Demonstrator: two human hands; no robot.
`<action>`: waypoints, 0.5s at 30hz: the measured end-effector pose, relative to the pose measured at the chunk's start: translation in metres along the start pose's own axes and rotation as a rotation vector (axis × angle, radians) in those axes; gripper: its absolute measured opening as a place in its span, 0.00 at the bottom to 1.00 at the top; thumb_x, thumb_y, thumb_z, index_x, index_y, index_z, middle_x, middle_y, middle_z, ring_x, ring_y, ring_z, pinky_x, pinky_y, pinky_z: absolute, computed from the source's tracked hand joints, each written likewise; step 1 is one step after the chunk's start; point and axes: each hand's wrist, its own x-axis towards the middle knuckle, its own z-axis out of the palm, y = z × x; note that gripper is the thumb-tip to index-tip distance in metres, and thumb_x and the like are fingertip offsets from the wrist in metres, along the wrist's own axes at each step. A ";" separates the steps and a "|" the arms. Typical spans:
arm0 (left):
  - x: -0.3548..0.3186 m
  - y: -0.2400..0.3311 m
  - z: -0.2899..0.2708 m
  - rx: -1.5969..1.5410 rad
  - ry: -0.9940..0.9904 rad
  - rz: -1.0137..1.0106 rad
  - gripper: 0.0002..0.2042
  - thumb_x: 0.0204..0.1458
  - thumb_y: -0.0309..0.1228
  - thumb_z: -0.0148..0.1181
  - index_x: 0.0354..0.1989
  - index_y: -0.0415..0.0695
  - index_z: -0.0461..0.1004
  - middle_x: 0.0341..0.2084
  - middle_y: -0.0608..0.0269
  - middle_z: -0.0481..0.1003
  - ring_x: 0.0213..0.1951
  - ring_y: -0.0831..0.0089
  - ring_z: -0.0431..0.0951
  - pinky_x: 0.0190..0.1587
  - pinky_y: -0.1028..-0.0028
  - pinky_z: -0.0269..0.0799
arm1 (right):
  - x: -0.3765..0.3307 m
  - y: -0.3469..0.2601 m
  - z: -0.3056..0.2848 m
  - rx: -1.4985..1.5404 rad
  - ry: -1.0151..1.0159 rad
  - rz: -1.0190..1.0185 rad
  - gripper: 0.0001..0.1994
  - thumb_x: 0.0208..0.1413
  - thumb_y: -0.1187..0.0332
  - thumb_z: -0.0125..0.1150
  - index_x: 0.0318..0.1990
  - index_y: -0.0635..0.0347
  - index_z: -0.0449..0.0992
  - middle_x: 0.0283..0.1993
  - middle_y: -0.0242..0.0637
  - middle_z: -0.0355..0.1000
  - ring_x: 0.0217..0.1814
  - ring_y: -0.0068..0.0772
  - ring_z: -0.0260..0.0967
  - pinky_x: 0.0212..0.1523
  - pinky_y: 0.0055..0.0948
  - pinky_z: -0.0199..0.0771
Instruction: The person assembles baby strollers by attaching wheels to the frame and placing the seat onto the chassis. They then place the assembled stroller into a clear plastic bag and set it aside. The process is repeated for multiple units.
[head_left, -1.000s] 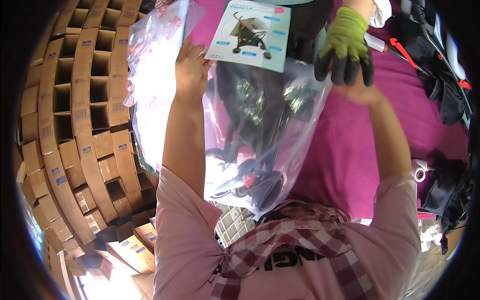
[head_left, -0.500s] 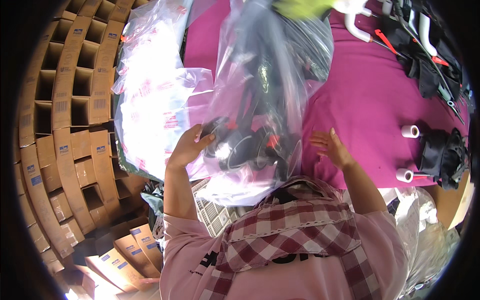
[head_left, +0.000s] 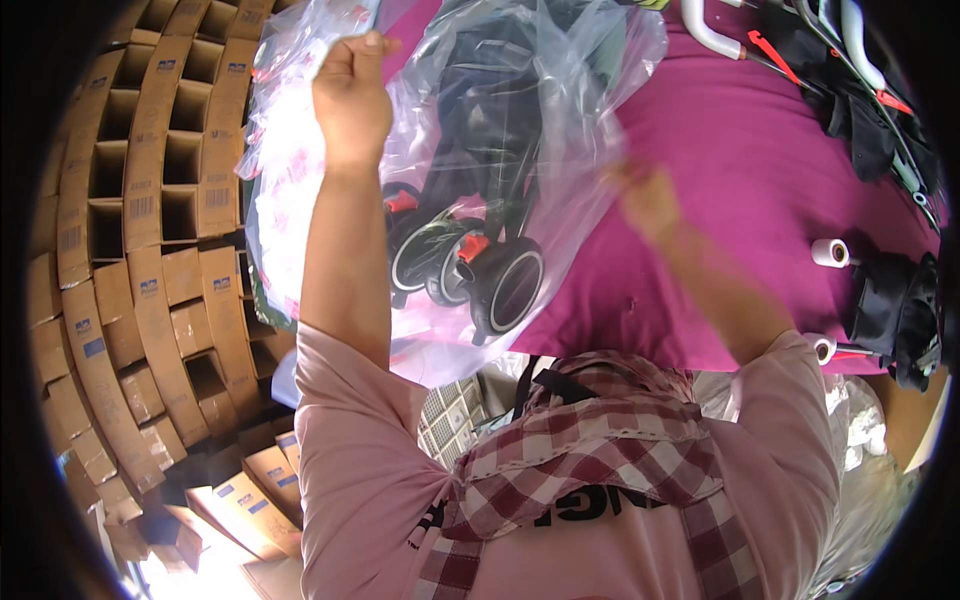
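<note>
A folded black stroller point(head_left: 490, 120) lies inside a clear plastic bag point(head_left: 575, 220) on a magenta cloth-covered table. Its black wheels point(head_left: 513, 290), with red levers beside them, point toward me and show through the film. My left hand point(head_left: 352, 100) is raised at the bag's left side, fingers closed on what looks like its film. To the right of the bag, close to its edge, my right hand point(head_left: 645, 195) is smeared by motion, so its fingers cannot be made out.
Bright stacked plastic bags point(head_left: 285, 190) lie along the table's left side. Brown cartons point(head_left: 150, 200) are piled farther left. Another black stroller frame point(head_left: 850, 110) with white handles is at the far right, near white rolls point(head_left: 828, 253) and black fabric point(head_left: 895, 310). A white plastic crate point(head_left: 450, 420) stands below the table edge.
My left hand has moved from the wheels up and away along the bag's left side. My right hand has risen toward the bag. The wheels sit slightly differently and show more plainly.
</note>
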 end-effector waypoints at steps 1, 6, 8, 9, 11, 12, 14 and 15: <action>0.002 0.016 -0.006 0.010 -0.009 0.044 0.12 0.65 0.32 0.56 0.39 0.34 0.78 0.33 0.61 0.81 0.37 0.77 0.77 0.45 0.77 0.71 | 0.032 0.019 -0.030 0.020 0.103 0.078 0.14 0.62 0.60 0.60 0.38 0.65 0.81 0.30 0.39 0.78 0.31 0.32 0.74 0.32 0.34 0.71; -0.051 0.040 -0.067 0.479 -0.180 0.073 0.15 0.59 0.34 0.64 0.47 0.35 0.77 0.47 0.49 0.78 0.50 0.61 0.77 0.55 0.68 0.70 | 0.084 0.032 -0.114 0.412 0.232 0.411 0.28 0.63 0.43 0.57 0.54 0.62 0.76 0.50 0.40 0.76 0.50 0.30 0.72 0.51 0.35 0.70; -0.093 0.010 -0.100 0.724 -0.242 -0.078 0.22 0.55 0.38 0.68 0.52 0.34 0.76 0.53 0.43 0.74 0.57 0.54 0.73 0.59 0.62 0.68 | 0.034 0.001 -0.082 0.723 -0.114 0.691 0.37 0.58 0.35 0.56 0.60 0.60 0.71 0.59 0.44 0.71 0.59 0.36 0.68 0.57 0.41 0.66; -0.108 -0.004 -0.108 0.881 -0.257 -0.172 0.25 0.54 0.40 0.69 0.54 0.34 0.75 0.55 0.41 0.72 0.60 0.51 0.71 0.61 0.60 0.67 | 0.006 0.000 -0.058 0.774 -0.272 0.802 0.43 0.55 0.29 0.54 0.64 0.59 0.66 0.65 0.46 0.65 0.65 0.39 0.63 0.61 0.46 0.63; -0.121 -0.026 -0.113 0.812 -0.355 -0.468 0.30 0.53 0.43 0.68 0.57 0.32 0.72 0.55 0.38 0.71 0.61 0.50 0.70 0.62 0.58 0.66 | -0.043 -0.021 -0.017 0.724 -0.486 0.796 0.38 0.57 0.36 0.57 0.63 0.61 0.69 0.61 0.42 0.70 0.62 0.36 0.66 0.59 0.39 0.66; -0.116 -0.032 -0.103 0.732 -0.306 -0.381 0.23 0.54 0.40 0.66 0.53 0.35 0.76 0.52 0.42 0.75 0.56 0.50 0.74 0.59 0.60 0.68 | -0.052 -0.013 0.006 0.564 -0.556 0.788 0.31 0.58 0.44 0.62 0.58 0.61 0.75 0.54 0.38 0.74 0.54 0.30 0.70 0.54 0.31 0.69; -0.104 -0.050 -0.096 0.705 -0.280 -0.407 0.18 0.54 0.38 0.65 0.46 0.37 0.79 0.46 0.45 0.78 0.50 0.51 0.77 0.54 0.61 0.71 | -0.052 -0.058 0.018 0.560 -0.622 0.581 0.19 0.60 0.54 0.62 0.50 0.58 0.77 0.45 0.32 0.75 0.48 0.26 0.70 0.52 0.30 0.67; -0.093 -0.058 -0.090 0.690 -0.272 -0.410 0.15 0.54 0.37 0.64 0.43 0.38 0.80 0.43 0.47 0.79 0.47 0.52 0.79 0.52 0.62 0.73 | -0.049 -0.057 0.026 0.518 -0.657 0.571 0.17 0.59 0.55 0.64 0.46 0.59 0.79 0.41 0.31 0.76 0.43 0.24 0.70 0.47 0.26 0.67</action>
